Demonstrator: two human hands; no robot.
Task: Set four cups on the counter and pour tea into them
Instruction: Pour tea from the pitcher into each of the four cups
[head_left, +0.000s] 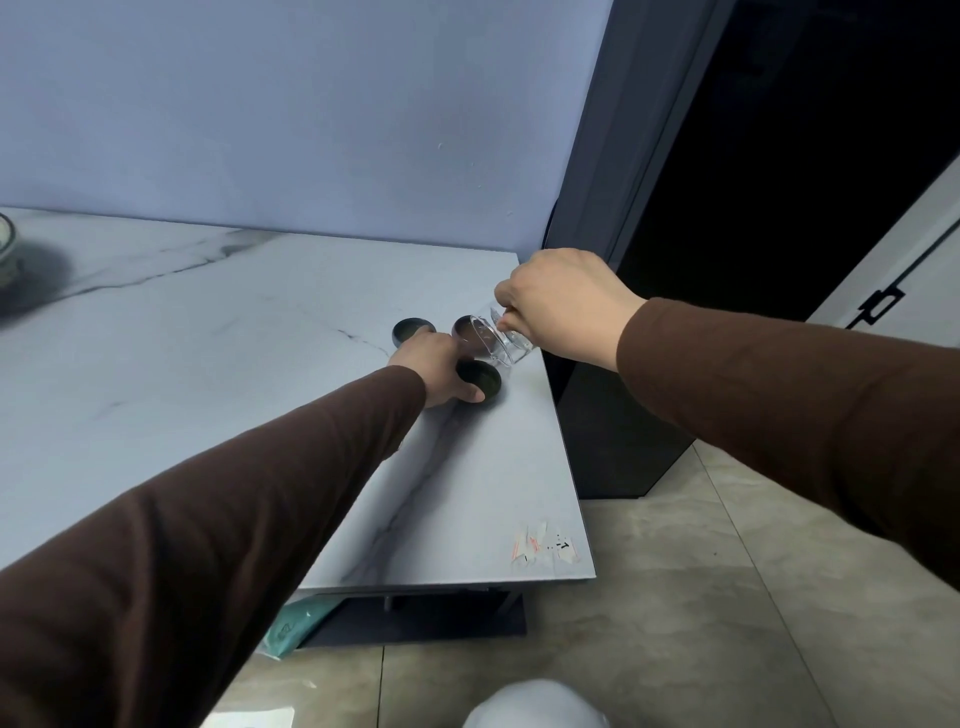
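Three small dark cups stand near the right end of the marble counter (208, 322). My left hand (436, 364) grips the nearest cup (480, 382) by its side. A second cup (412, 330) sits just behind that hand. A third cup (467, 332), brownish inside, stands to the right. My right hand (561, 304) holds a clear glass pitcher (506, 340), tipped with its mouth over the third cup. Whether a fourth cup is hidden behind my left hand cannot be told.
A grey wall backs the counter. A dark tall cabinet (649, 208) stands right of the counter's end. A round dish (6, 239) shows at the far left edge. A torn sticker (543, 545) marks the near right corner. Tiled floor lies below.
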